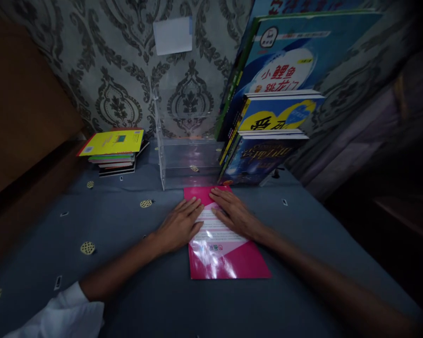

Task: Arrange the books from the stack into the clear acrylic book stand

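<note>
A pink book (pixel 229 263) with a pale printed panel lies flat on the blue-grey patterned cloth (pixel 127 263), its far edge close to a clear acrylic rack (pixel 176 176). My left hand (pixel 181 223) rests on the book's left edge, palm down, fingers stretched out. On the upper right part of the cover lies my right hand (pixel 234 213), also flat with its fingers extended. Neither hand grips anything. Glare covers part of the lower cover.
Upright books (pixel 257 157) fill the right side of the rack, taller ones behind. A stack of books topped by a yellow one (pixel 116 142) sits at the back left. A white card (pixel 172 35) is on the patterned wall behind. Brown wood (pixel 24 103) stands at far left.
</note>
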The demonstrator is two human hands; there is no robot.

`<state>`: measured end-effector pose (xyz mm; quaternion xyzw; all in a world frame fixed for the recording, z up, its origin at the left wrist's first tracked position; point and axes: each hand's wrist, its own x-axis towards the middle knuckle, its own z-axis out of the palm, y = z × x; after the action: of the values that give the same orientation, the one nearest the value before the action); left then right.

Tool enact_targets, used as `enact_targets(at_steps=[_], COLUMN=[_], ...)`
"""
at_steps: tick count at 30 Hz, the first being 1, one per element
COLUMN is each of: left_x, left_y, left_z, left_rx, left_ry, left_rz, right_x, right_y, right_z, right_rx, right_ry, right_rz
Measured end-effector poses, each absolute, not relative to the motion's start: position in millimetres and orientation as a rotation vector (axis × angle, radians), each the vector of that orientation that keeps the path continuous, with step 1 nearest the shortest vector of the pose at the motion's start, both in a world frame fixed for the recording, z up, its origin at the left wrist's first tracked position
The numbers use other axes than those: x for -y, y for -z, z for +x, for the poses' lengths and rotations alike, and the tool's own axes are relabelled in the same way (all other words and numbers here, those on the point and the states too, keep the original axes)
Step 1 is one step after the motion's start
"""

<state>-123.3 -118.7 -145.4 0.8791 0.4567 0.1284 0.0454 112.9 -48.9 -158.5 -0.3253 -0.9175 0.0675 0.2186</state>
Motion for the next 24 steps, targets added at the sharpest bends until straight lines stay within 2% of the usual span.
enact_targets(at_steps=[15,24], left_x=[119.4,99.5], left_y=[140.9,138.4], left_z=[-126.6,-143.3], left_rx=[-1.425,-1.635], left_ry=[-0.375,-0.356], left_rz=[2.590,2.418], right_x=[39.2,42.9], right_y=[162.5,163.6], right_z=[159.2,151.9], right_rx=[2.379,2.398], right_ry=[-0.413,-0.341], right_rz=[-1.155,-1.160])
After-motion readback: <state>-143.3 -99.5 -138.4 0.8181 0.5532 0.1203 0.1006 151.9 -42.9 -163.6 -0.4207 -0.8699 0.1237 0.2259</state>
